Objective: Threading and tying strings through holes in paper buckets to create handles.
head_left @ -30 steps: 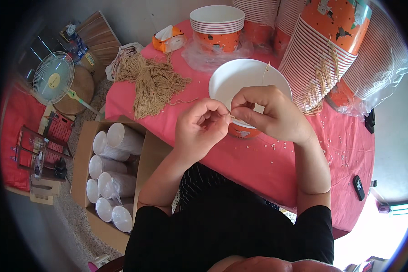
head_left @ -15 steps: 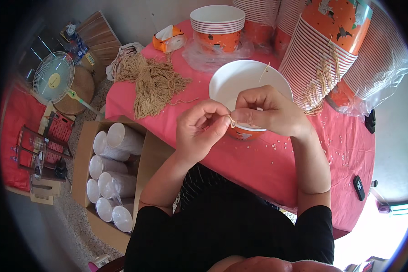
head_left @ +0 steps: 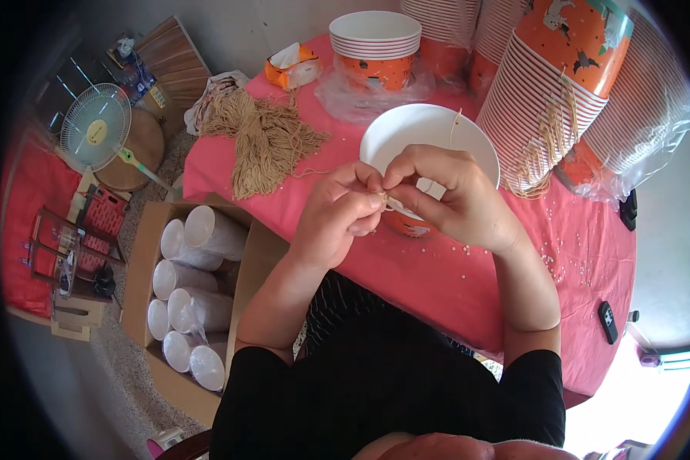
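both hands, left hand (head_left: pixel 337 218) and right hand (head_left: pixel 445 195), pinch a string (head_left: pixel 395 204) at the bowl (head_left: pixel 429 134) rim; handle unfinished, far stacks already strung.

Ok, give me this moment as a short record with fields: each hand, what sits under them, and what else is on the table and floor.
left hand: fingers pinch a thin tan string
right hand: fingers meet the left hand's on the same string
under hands: white paper bowl, orange outside, upright
table: pink cloth, small pale specks
left of bowl: loose bundle of tan strings
behind: short stack of bowls
right: tall bowl stacks in plastic
floor left: cardboard box of white cups
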`<state>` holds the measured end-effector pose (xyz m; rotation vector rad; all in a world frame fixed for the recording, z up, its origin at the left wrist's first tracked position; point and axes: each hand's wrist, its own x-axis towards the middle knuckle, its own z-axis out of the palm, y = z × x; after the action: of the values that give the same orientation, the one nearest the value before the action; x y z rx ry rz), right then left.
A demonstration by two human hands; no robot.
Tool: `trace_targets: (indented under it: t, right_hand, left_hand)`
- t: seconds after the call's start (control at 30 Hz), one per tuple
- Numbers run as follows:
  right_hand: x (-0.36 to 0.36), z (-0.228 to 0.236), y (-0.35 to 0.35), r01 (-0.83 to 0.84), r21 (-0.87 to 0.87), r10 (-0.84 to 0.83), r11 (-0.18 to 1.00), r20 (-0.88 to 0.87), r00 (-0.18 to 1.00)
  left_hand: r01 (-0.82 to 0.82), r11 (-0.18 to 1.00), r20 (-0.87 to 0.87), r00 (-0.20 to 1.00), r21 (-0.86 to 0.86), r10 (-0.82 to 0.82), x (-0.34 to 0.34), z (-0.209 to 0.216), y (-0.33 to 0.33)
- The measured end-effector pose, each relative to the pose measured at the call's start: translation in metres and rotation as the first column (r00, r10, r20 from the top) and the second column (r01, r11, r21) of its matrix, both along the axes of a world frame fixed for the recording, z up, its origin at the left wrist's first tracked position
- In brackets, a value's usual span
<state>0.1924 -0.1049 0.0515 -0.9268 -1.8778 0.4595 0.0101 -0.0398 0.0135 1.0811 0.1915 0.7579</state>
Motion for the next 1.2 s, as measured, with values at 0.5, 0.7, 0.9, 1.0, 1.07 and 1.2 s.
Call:
trace_targets:
  t: [0.5, 0.7, 0.9, 1.0, 1.07, 1.2]
  right_hand:
    - [-0.001, 0.001, -0.002, 0.147, 0.17, -0.168, 0.975, 0.12, 0.978]
    - [0.001, 0.008, -0.003, 0.205, 0.397, -0.334, 0.895, 0.29, 0.897]
    - [0.004, 0.007, -0.001, 0.172, 0.542, -0.429, 0.822, 0.392, 0.814]
    - [0.006, 0.009, -0.002, 0.162, 0.564, -0.454, 0.81, 0.428, 0.781]
    - [0.008, 0.009, -0.003, 0.172, 0.554, -0.475, 0.815, 0.468, 0.745]
    - [0.012, 0.009, -0.002, 0.23, 0.53, -0.513, 0.816, 0.482, 0.711]
  left_hand:
    - [-0.014, 0.998, 0.019, 1.0, -0.055, 0.015, 0.001, -0.008, 0.002]
    - [-0.085, 0.996, -0.028, 0.996, 0.019, 0.086, 0.002, -0.006, 0.001]
    - [-0.116, 0.992, -0.056, 0.991, 0.052, 0.118, 0.002, -0.01, 0.002]
    - [-0.149, 0.982, -0.06, 0.986, 0.113, 0.156, 0.003, -0.011, 0.002]
    - [-0.167, 0.977, -0.055, 0.983, 0.136, 0.175, 0.003, -0.011, 0.001]
    - [-0.154, 0.98, -0.035, 0.987, 0.125, 0.16, 0.001, -0.013, 0.0]
